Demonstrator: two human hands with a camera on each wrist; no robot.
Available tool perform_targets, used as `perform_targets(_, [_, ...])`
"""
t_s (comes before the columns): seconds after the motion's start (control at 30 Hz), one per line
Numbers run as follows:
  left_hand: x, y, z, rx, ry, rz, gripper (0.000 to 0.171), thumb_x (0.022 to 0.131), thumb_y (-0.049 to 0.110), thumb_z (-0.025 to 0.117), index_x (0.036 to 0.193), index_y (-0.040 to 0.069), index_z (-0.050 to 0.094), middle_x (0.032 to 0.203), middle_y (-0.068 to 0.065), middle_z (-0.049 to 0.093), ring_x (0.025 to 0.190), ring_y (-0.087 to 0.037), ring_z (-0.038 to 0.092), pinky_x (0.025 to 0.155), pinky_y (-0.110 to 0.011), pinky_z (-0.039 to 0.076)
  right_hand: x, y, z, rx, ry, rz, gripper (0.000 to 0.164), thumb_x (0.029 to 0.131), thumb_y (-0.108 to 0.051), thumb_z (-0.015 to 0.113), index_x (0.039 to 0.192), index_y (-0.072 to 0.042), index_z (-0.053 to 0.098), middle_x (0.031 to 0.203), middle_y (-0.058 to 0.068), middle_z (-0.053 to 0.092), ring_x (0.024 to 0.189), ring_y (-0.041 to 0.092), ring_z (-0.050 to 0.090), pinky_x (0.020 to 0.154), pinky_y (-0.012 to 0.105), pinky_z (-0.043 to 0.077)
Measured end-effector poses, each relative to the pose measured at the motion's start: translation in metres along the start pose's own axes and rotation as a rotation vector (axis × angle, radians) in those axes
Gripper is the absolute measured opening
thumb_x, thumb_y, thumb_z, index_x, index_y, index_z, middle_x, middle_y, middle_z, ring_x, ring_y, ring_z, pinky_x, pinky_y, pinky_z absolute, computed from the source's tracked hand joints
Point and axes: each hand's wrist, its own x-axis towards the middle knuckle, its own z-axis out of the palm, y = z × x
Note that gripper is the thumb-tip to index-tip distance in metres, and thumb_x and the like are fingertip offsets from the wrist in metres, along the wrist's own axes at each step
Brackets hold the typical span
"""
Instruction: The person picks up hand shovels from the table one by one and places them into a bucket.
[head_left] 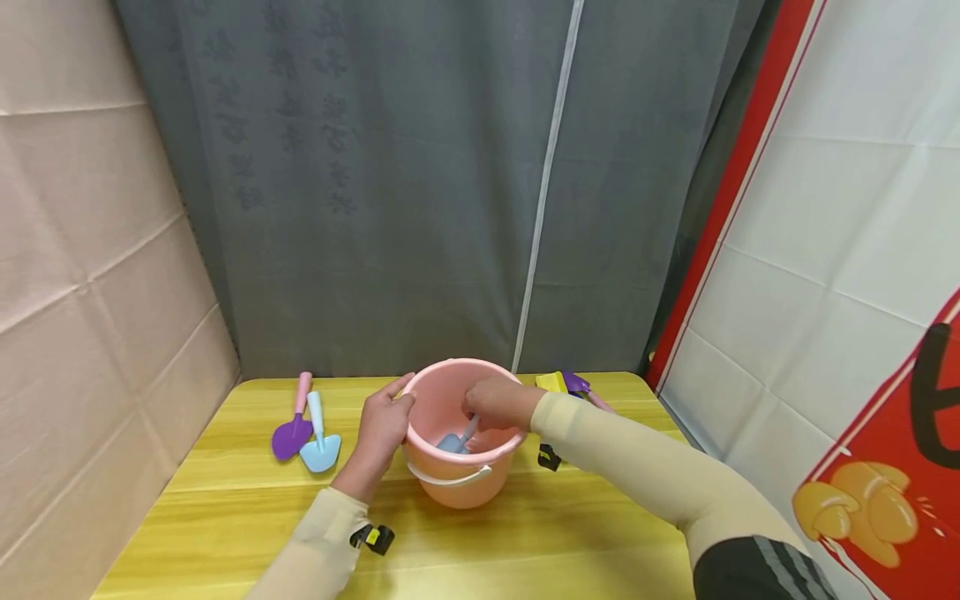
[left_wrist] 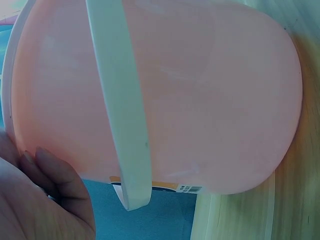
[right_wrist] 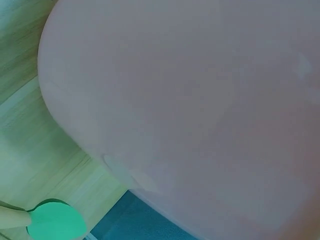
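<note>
left hand (head_left: 384,423) pinches the pink bucket (head_left: 463,497) by its rim, apparently for steadiness; right hand (head_left: 497,403), inside it, grips blue shovel (head_left: 451,444) (fingers closed).

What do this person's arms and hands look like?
The left hand and right hand are bare. Both arms wear cream sleeves; black fabric with grey stripes covers the upper right arm. A black device sits at each wrist, the left one bearing a yellow patch.
</note>
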Motion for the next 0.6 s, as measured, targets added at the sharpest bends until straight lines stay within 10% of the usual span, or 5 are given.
perform_targets(0.13, [0.0001,0.0003,0.0004,0.004,0.002,-0.004,0.047,0.111,0.023,0.061,0.158,0.02,0.064,0.155,-0.02,0.061,0.059,-0.018,0.051,0.057,-0.027,0.05,0.0014,0.0014,0.0007,-0.18,0.004,-0.076,0.006,0.095,-0.007,0.082,0.09,-0.01,0.08,0.08,-0.003,0.067,0.077,0.017,0.06,0.075,0.023,0.048])
perform_targets(0.6, [-0.0003,0.001,0.0008,0.009,-0.003,-0.009,0.048,0.112,0.023,0.061,0.16,0.019,0.062,0.156,-0.02,0.061,0.061,-0.018,0.053,0.058,-0.027,0.05,0.0013,0.0009,0.002,-0.132,-0.014,-0.043,0.006,0.096,-0.009,0.082,0.091,-0.01,0.08,0.081,-0.003,0.067,0.077,0.017,0.059,0.074,0.024,0.048])
